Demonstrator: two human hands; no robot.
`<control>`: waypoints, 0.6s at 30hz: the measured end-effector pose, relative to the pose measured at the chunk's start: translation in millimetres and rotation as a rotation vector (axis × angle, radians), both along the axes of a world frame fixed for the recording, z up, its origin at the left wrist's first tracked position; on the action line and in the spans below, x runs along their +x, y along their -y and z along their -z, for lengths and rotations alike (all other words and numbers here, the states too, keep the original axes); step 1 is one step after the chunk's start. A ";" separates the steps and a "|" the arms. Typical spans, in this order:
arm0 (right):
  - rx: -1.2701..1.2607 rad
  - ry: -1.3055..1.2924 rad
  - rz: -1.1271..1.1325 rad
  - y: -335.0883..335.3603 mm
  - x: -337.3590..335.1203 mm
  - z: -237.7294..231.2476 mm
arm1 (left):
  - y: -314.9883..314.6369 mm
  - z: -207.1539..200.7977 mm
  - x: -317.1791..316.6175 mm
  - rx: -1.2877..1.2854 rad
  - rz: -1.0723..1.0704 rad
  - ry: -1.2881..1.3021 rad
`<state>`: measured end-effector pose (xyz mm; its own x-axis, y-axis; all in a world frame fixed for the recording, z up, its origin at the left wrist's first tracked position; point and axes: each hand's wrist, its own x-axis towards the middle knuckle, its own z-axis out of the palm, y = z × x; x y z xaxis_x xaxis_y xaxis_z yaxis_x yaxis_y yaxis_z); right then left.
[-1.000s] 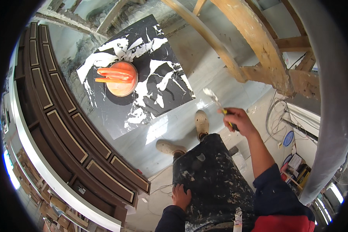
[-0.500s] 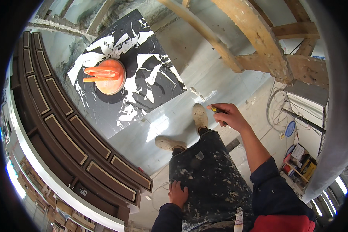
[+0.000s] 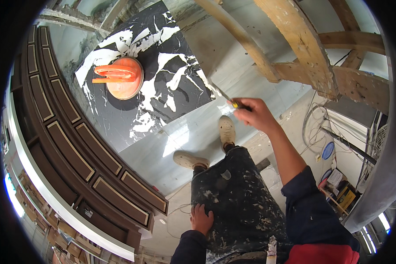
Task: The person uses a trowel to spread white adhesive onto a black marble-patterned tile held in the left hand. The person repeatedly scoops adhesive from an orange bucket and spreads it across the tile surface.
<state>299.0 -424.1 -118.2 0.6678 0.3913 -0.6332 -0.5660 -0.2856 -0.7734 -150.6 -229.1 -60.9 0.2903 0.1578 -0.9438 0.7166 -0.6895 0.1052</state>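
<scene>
My right hand (image 3: 254, 115) is closed around a screwdriver-like tool (image 3: 236, 104) with a black and yellow handle. Its thin metal shaft points up and left, and its tip lies by the right edge of a black slab with white veins (image 3: 112, 119). Whether the tip touches that edge I cannot tell. On the slab's left part sits an orange suction lifter (image 3: 130, 88) with a loop handle, which no hand touches. My left hand (image 3: 202, 218) lies on my dark, paint-spattered trouser leg, its fingers a little apart and holding nothing.
Dark brown panelled cabinetry (image 3: 70, 149) runs along the left. Wooden beams (image 3: 295, 39) stand at the upper right. Loose cables (image 3: 310, 127), a blue oval object (image 3: 328, 150) and a box of supplies (image 3: 345, 193) lie on the right. My shoes (image 3: 227, 130) stand below the slab.
My right hand has moved slightly up and turned, so the tool's shaft now shows, reaching toward the slab's edge. The view has shifted a little. My left hand stays on my leg.
</scene>
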 end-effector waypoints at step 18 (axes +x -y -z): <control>0.215 -0.018 0.256 -64.6 -70.9 -263.6 | -55.0 -5.3 -4.4 -0.185 -0.062 0.109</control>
<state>228.1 -359.5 145.5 0.7511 0.3379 -0.5672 -0.6127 0.0365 -0.7895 -155.0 -174.0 -55.6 0.3873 0.0051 -0.9220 0.7343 -0.6064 0.3051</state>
